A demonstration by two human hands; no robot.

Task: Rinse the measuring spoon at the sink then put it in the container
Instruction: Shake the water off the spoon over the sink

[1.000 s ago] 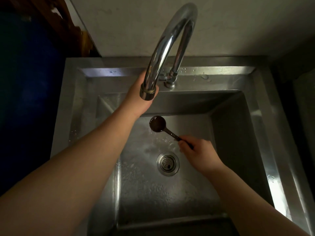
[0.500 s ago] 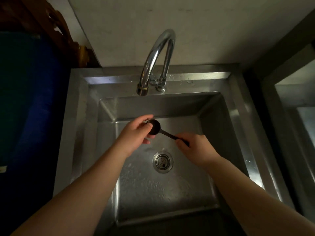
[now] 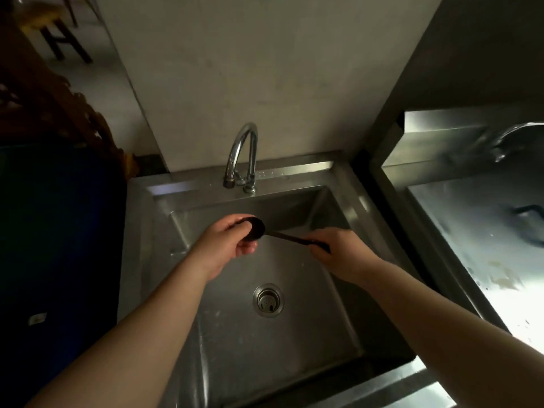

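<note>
A dark measuring spoon (image 3: pixel 256 229) is held level over the steel sink (image 3: pixel 297 334), below the tap's spout. My right hand (image 3: pixel 335 250) grips the end of its thin handle. My left hand (image 3: pixel 226 242) cups the round bowl, with the fingers curled around its far side and the thumb under it. The chrome tap (image 3: pixel 240 154) arches over the sink's back edge; no water stream is visible. No container for the spoon can be made out.
The drain strainer (image 3: pixel 268 300) sits in the sink floor below the hands. A steel counter (image 3: pixel 471 245) with a second tap (image 3: pixel 512 139) lies to the right. A dark blue surface (image 3: pixel 59 231) stands at the left, and a wooden stool (image 3: pixel 56 33) is far back left.
My left hand left the tap spout and came down onto the spoon's bowl. The view has pulled back, so the sink looks smaller and the right counter now shows.
</note>
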